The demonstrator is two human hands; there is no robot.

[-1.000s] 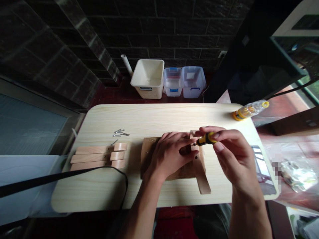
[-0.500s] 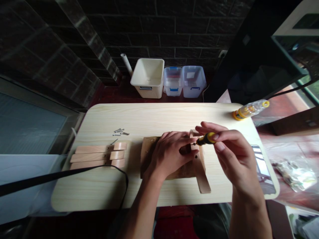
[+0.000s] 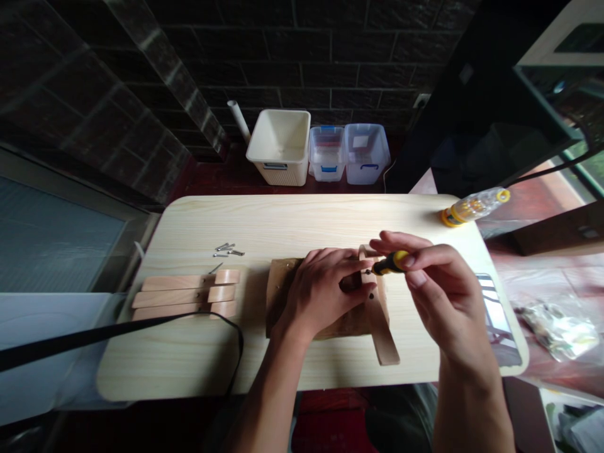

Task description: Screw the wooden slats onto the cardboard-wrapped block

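My left hand (image 3: pixel 321 286) lies over a brown wooden board (image 3: pixel 277 296). Its thumb and index finger press against a pale wooden strip with a curved upper end (image 3: pixel 384 336), holding it across the board's right side. Between finger and thumb, a dark screw head (image 3: pixel 369 272) shows in the strip, with a dark hole below it. My right hand (image 3: pixel 446 292) pinches the yellow end of a black-and-yellow screwdriver (image 3: pixel 389 263) between thumb and index finger, the other fingers raised. The screwdriver slants left toward the screw; whether its tip touches is too small to tell.
Left on the table (image 3: pixel 302 214) lie several loose screws (image 3: pixel 229 249) and similar wooden strips with curved ends (image 3: pixel 172 297). A black strap (image 3: pixel 141 326) crosses the front left. A clear-capped yellow bit holder (image 3: pixel 474 207) stands back right, a phone (image 3: pixel 501 327) lies right. Bins (image 3: pixel 283 170) sit behind.
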